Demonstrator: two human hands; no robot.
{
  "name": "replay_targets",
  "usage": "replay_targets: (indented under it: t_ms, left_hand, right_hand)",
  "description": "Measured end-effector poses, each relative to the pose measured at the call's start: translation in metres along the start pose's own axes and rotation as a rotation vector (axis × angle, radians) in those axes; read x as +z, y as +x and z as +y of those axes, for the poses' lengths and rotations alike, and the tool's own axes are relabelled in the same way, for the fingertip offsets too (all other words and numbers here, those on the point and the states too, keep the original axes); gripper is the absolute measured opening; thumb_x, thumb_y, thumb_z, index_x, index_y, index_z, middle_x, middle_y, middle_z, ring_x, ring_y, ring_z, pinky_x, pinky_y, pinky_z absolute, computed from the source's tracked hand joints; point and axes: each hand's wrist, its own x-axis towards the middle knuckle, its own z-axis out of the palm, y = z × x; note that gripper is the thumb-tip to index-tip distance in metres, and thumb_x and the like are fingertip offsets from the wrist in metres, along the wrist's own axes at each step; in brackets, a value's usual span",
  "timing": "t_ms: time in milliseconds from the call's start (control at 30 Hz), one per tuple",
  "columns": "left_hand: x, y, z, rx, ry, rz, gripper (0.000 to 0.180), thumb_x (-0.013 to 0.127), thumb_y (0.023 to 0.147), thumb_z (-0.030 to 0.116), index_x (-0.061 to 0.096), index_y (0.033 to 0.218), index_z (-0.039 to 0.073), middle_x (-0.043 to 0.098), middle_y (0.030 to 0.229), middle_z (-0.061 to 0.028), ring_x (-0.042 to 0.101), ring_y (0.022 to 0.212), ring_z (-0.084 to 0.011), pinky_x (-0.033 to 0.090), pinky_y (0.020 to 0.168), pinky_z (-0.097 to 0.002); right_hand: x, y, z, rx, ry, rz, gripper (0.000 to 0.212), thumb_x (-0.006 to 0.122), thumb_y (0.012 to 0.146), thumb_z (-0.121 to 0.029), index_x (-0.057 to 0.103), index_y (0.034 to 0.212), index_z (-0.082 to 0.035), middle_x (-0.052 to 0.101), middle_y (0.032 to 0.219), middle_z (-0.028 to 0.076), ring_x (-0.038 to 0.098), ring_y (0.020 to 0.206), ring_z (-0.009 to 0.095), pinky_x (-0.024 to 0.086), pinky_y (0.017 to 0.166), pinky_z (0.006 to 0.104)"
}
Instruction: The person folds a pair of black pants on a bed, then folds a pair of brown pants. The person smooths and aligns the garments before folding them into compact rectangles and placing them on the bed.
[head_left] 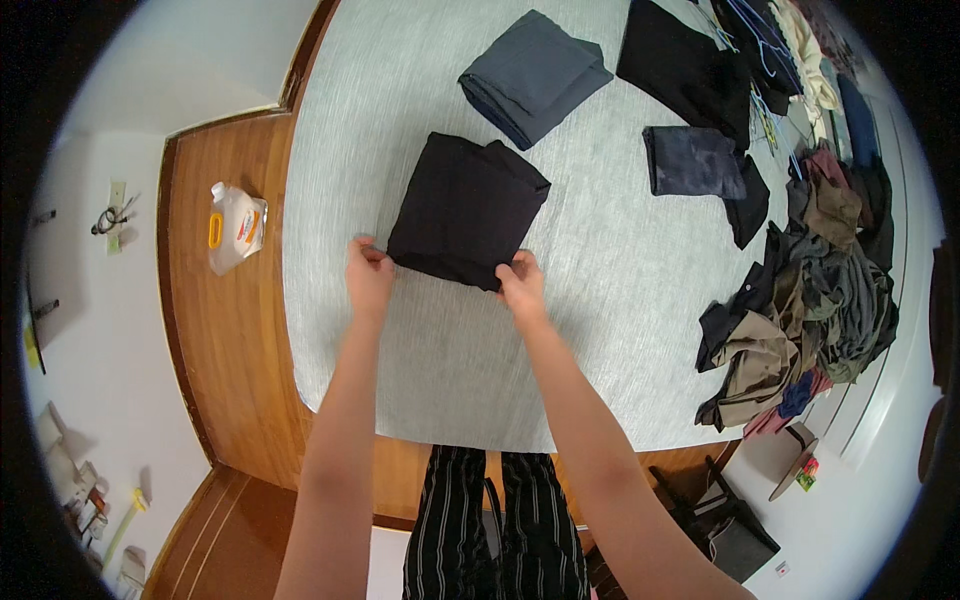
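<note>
A black folded garment (468,212) lies flat on the pale grey bed surface (450,370) in front of me, folded into a rough square. At its near left corner my left hand (370,272) pinches the cloth between thumb and fingers. My right hand (522,285) grips the near right corner the same way. Just beyond it rests a dark grey folded garment (540,75). Off to the right is a small dark blue-grey folded cloth (692,160), partly over a black garment (745,205).
A heap of rumpled clothes (800,300) runs along the right edge. Blue hangers (765,45) lie among clothes at the far right, near a black garment (685,65). A clear jug with a yellow handle (237,228) stands on the wooden floor (230,350) at left.
</note>
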Motion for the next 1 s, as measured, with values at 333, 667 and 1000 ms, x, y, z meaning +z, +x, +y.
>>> replay_targets:
  t_ms: [333,667,1000]
  left_hand:
    - [0.018,0.034,0.036,0.118,0.06,-0.114,0.058,0.077,0.081,0.029,0.053,0.122,-0.004,0.061,0.104,-0.0104,0.059,0.093,-0.0188,0.049,0.083,-0.0327]
    - [0.02,0.02,0.14,-0.279,-0.213,-0.604,0.064,0.08,0.073,0.02,0.053,0.121,-0.012,0.063,0.115,-0.019,0.063,0.101,-0.0262,0.052,0.09,-0.035]
    - [0.081,-0.128,0.32,-0.173,-0.298,-0.915,0.066,0.077,0.076,0.011,0.044,0.132,-0.003,0.058,0.123,-0.0146,0.058,0.111,-0.0247,0.048,0.095,-0.0365]
  right_hand:
    - [-0.156,-0.03,0.053,-0.05,-0.335,0.092,0.045,0.077,0.074,-0.016,0.041,0.099,-0.006,0.045,0.08,0.003,0.046,0.072,0.014,0.045,0.065,0.0317]
    - [-0.186,-0.003,0.061,0.031,-0.209,-0.334,0.064,0.076,0.079,-0.036,0.039,0.12,-0.004,0.048,0.104,0.009,0.048,0.095,0.02,0.044,0.084,0.0349]
    - [-0.26,-0.074,0.027,0.051,0.883,-0.49,0.081,0.029,0.096,-0.063,0.021,0.149,-0.003,0.036,0.147,0.015,0.034,0.137,0.026,0.024,0.113,0.0406]
